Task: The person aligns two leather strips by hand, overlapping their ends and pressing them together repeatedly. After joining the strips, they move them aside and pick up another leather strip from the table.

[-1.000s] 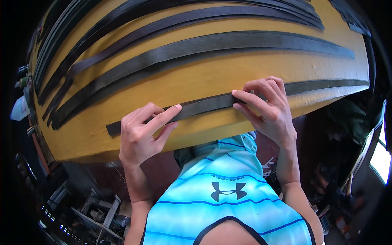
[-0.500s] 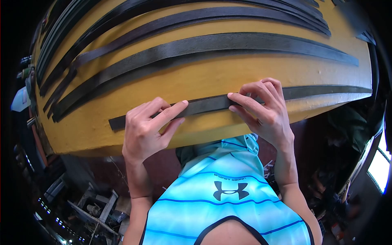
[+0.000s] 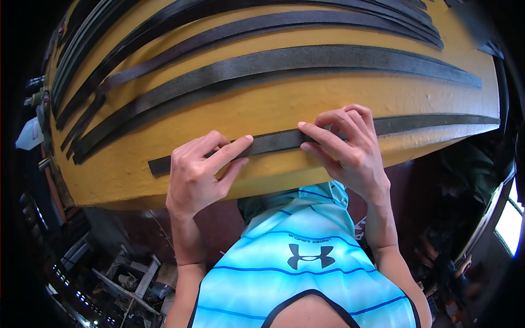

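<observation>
A long dark strip lies along the near side of a yellow table, running from the left to the right edge. My left hand pinches its two long edges between thumb and index finger, left of the middle. Farther right, my right hand grips the same strip in a like way, thumb on the near edge and index fingertip on the far edge. A short bare stretch of strip shows between the two hands. Its left end sticks out past my left hand.
Beyond it lies a wider pair of overlapping dark strips. More strips are bundled at the far side and far left. Below the table at the left stands a wooden frame. A bright window is at the right.
My right hand has slid a little to the left along the strip, closer to my left hand. My left hand keeps its place on the strip. The view has shifted slightly.
</observation>
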A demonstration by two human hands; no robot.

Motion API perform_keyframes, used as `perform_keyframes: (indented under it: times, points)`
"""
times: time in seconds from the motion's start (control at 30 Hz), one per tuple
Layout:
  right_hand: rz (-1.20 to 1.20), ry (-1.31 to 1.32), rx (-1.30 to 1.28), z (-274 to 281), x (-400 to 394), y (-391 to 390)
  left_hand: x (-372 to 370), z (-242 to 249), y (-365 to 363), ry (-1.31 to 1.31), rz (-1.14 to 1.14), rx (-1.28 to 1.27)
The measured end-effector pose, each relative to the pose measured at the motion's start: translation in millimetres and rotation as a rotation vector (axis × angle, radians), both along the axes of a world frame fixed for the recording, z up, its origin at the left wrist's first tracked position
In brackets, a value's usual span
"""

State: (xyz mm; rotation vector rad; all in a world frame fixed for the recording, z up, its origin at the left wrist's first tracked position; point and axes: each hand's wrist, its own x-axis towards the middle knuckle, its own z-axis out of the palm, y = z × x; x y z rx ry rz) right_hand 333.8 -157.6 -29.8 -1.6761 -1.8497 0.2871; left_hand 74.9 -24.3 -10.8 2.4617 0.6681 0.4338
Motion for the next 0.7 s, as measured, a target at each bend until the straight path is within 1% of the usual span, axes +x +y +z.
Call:
perform_keyframes:
  times: [0.23, 0.3, 0.47, 0.7]
  points:
    - [0.012, -0.001, -0.015, 0, -4, 4, 2, 0, 0, -0.007, 0.005, 0.002]
    - [0.014, -0.007, -0.020, 0, -4, 4, 2, 1, -1, 0.026, 0.026, -0.002]
    - [0.011, -0.010, -0.037, 3, -7, 4, 2, -1, -3, -0.004, 0.032, 0.005]
    - [0.020, -0.012, -0.017, -1, -25, 11, 3, -1, -4, -0.002, 0.049, 0.005]
